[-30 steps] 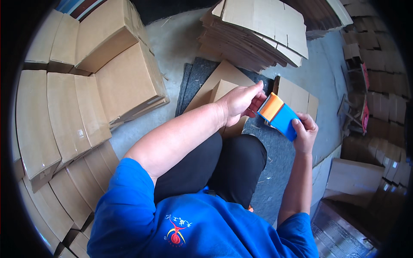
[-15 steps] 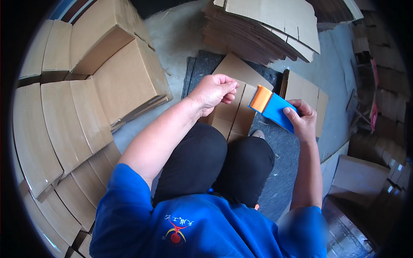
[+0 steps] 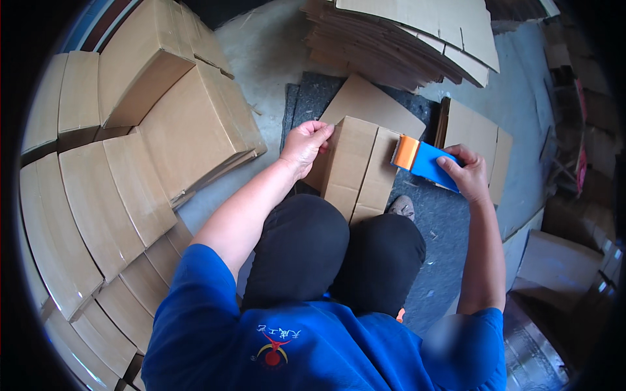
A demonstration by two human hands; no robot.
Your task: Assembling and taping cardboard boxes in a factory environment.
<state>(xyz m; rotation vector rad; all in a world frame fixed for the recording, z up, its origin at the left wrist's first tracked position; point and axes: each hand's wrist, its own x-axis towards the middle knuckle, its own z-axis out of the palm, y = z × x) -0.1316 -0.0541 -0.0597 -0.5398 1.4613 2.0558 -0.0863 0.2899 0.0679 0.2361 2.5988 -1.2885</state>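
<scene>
Between my knees and the far flat sheet is a brown cardboard box [image 3: 351, 156], its flaps meeting in a seam along the top. My left hand [image 3: 302, 148] is at the box's far left corner, with thumb and fingertips pressed together. What lies in that pinch is too small to make out. On the other side, my right hand [image 3: 471, 172] grips the blue body of a tape dispenser [image 3: 430, 164]. The dispenser's orange front end is beside the box's right edge. No tape strip can be made out between the hands.
Stacked closed cartons [image 3: 111, 208] rise on my left. Ahead is a tall pile of flat cardboard [image 3: 404, 39]. More flat cardboard [image 3: 479, 140] leans at the right, on a dark mat [image 3: 430, 241]. My shoe [image 3: 402, 206] is beside the box.
My left hand has moved slightly left and down to the box's corner, still pinched. My right hand and the tape dispenser have shifted right, to the box's right edge, so more of the box shows.
</scene>
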